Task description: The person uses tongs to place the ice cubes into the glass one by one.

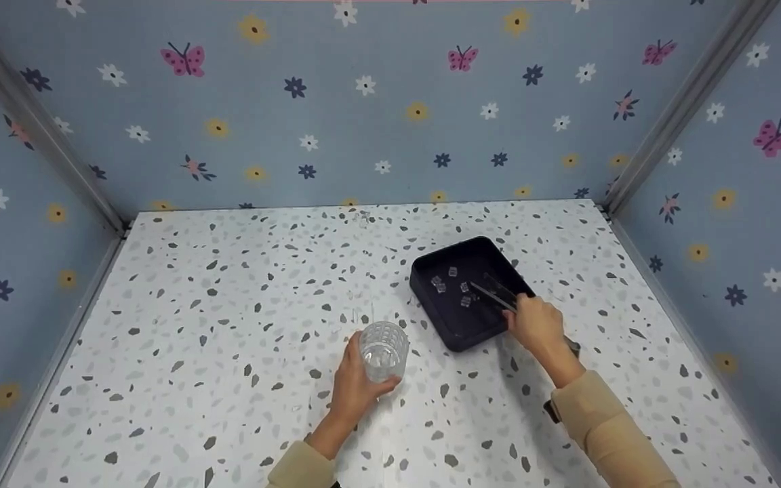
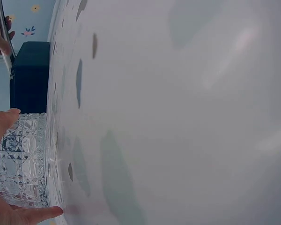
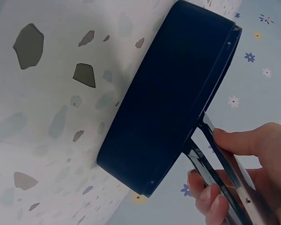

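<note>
My left hand [image 1: 356, 386] holds a clear cut-glass tumbler [image 1: 384, 351] that stands on the table, thumb on the near side and fingers around the left. In the left wrist view the patterned wall of the glass [image 2: 23, 159] shows between thumb and fingers. Metal tongs [image 3: 225, 173] are gripped in my right hand [image 1: 538, 324], and their two arms reach over the rim into a black square tray [image 1: 455, 339]. Several clear cubes [image 1: 466, 301] lie in the tray near the tong tips. Whether the tips touch a cube cannot be told.
White speckled tabletop [image 1: 228, 325] lies under everything. Blue flowered panels [image 1: 363, 102] stand at the back and on both sides. A small clear object [image 1: 364, 218], hard to make out, is near the back edge.
</note>
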{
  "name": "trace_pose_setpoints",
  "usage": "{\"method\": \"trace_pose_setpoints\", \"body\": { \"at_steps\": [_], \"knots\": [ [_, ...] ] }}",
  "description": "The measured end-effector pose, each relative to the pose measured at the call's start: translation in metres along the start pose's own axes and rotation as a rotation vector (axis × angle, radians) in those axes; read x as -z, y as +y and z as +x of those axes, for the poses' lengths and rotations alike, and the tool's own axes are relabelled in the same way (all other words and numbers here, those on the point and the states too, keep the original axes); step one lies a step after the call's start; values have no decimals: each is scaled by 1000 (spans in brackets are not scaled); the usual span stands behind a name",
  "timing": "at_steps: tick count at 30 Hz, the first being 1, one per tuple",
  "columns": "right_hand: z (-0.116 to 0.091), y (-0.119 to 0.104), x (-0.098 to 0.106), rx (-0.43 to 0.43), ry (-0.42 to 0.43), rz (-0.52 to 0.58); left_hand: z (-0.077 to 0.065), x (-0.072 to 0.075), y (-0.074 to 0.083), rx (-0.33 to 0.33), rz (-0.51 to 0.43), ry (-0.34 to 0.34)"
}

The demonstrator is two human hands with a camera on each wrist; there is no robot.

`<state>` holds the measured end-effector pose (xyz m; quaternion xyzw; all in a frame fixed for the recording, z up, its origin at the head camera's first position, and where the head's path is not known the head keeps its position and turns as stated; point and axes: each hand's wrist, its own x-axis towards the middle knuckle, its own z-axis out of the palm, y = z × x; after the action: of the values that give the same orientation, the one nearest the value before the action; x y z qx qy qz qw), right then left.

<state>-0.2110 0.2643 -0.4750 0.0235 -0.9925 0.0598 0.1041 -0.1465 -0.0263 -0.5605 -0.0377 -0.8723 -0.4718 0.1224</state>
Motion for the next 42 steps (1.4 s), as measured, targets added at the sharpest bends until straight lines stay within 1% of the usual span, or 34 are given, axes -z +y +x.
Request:
{"method": "trace_pose_setpoints", "body": {
  "at_steps": [5,12,21,32,42],
  "knots": [
    [4,-1,-5,-25,-15,9,0,0,0,-3,-4,0],
    [9,-1,-8,-45,-46,26,1,0,-1,2,16,-10],
    [11,0,-12,-40,-26,37,0,0,-1,6,7,-9],
    [14,0,-11,-47,-60,34,-1,0,0,15,5,-8],
    [16,0,-12,-34,-53,32,-1,1,0,7,25,-15]
  ]
}}
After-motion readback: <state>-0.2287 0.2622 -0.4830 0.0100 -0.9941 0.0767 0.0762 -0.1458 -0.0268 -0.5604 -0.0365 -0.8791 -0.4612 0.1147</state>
